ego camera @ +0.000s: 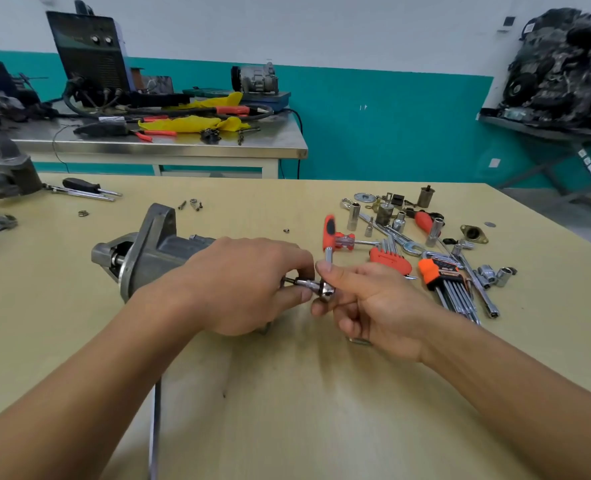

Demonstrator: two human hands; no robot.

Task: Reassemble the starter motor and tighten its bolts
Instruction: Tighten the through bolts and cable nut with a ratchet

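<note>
A starter motor (148,247) lies on its side left of centre on the wooden bench (287,410), nose housing to the far left, its body under the person's left hand (245,285). That hand's grip pinches a slim socket extension (302,282) at the motor's right end. The right hand (367,306) has its grip curled round the chrome head of an orange-handled ratchet wrench (326,289), thumb up the shaft.

The housings appear joined, so the work looks well into the bolt-tightening stage. The bolt itself is hidden by the fingers, so how far home it is cannot be told. Loose screws and a nut (192,203) on the far side suggest fasteners remain.

Sockets (353,216), spanners (410,245) and a hex key set (446,282) crowd the right, and an orange screwdriver (342,240) lies just behind the wrench handle, where it could hamper the swing.
</note>
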